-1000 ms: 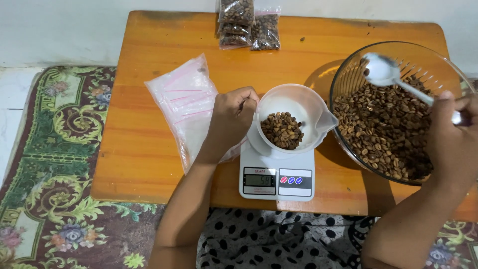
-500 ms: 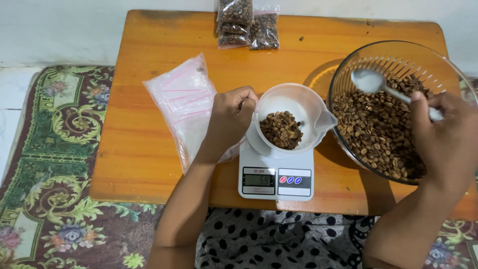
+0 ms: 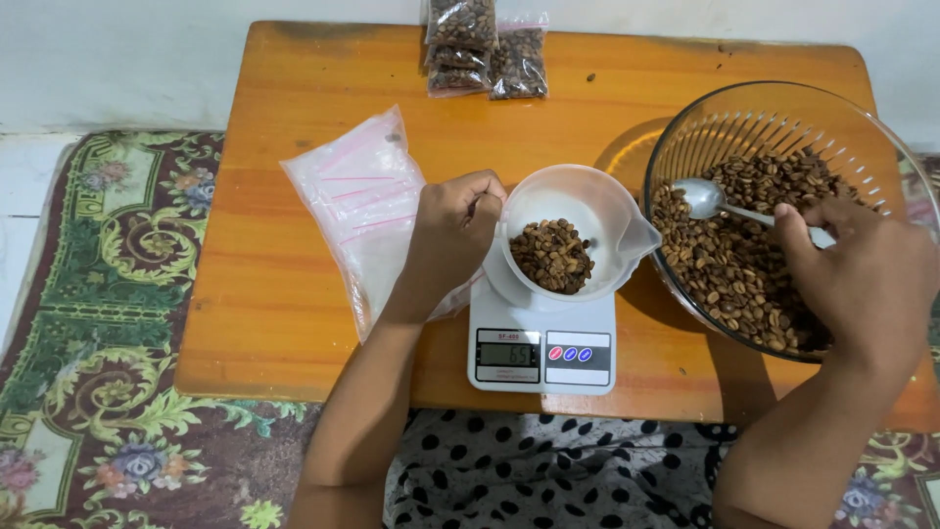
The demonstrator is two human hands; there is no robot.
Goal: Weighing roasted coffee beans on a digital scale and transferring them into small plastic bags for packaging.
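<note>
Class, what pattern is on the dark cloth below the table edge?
White dots on black cloth, head view.

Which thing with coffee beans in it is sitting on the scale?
The small white cup, steadied by the left hand. The big glass bowl and sealed bean bags rest on the table.

We record an orange-brown wooden table (image 3: 294, 294) with a glossy grain, bearing a white digital scale (image 3: 541, 343) with a grey display and red and blue buttons, a white translucent measuring cup (image 3: 578, 211) holding mottled brown coffee beans (image 3: 553, 255), and a clear ribbed glass bowl (image 3: 744, 127) of the same brown beans with a silver spoon (image 3: 707, 199) in it. We note clear plastic bags (image 3: 364, 201) with pink seal stripes and small clear packets (image 3: 487, 44) showing dark brown contents. We list a rug (image 3: 88, 392) in dark maroon with green, cream and yellow floral scrolls, black cloth with white polka dots (image 3: 548, 475), and a white wall (image 3: 117, 59).
</note>
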